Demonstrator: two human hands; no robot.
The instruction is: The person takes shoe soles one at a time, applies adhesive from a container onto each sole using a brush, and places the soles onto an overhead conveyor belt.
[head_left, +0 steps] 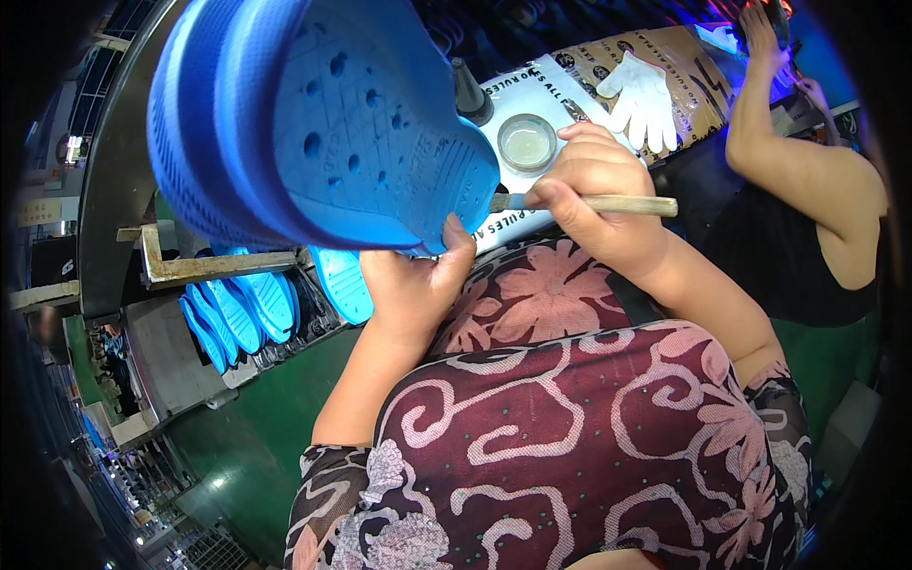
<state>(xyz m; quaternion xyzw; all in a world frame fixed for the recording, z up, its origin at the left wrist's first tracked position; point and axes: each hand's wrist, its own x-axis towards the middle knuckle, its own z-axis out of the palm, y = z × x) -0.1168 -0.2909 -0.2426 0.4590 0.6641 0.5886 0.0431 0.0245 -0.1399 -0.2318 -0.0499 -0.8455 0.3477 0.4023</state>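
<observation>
The left hand is closed around the lower end of a blue foam shoe sole, thumb up against its edge, holding it raised in front of the person with the perforated, ridged underside facing the camera. The sole's long axis runs diagonally, from the gripped end at lower right up to the broad rounded end at upper left. The right hand is clamped on a wooden-handled brush, which lies nearly horizontal, bristles pointing left and touching the sole's lower right edge. Just behind the hands, on the surface, stand a small round dish of pale glue and a dark cone-tipped bottle, with a white glove further right. More blue soles are stacked at lower left. Another person's arm reaches in at upper right.
</observation>
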